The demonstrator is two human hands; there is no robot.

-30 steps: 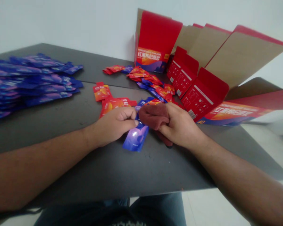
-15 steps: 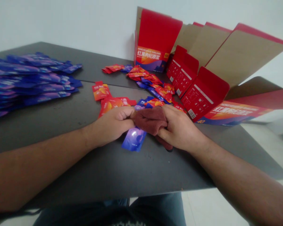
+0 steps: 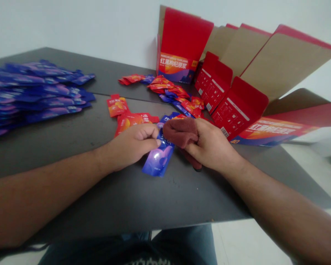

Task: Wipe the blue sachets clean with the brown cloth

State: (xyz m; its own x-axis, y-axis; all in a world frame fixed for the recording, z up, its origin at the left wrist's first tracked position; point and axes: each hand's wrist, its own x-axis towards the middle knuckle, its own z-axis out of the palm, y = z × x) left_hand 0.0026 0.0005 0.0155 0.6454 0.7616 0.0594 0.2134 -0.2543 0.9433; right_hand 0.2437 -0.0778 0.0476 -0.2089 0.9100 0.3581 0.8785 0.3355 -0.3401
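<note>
My left hand is closed, thumb and finger pinching the left edge of a blue and purple pouch. In my right hand is a folded brown cloth, gripped just right of the pouch's upper part and partly covering it. A corner of the cloth hangs below my right fingers. Behind my left hand lie an orange-red pouch and a smaller one. More red and blue pouches are heaped beyond my hands; some are hidden behind the cloth.
A tall stack of blue pouches fills the dark table's left side. Open red cartons with raised flaps stand at the right, another carton at the back near the wall. The table's front edge runs above my legs.
My right hand has moved the cloth slightly right and up, away from my left fingers, uncovering more of the blue pouch. My left hand has barely moved.
</note>
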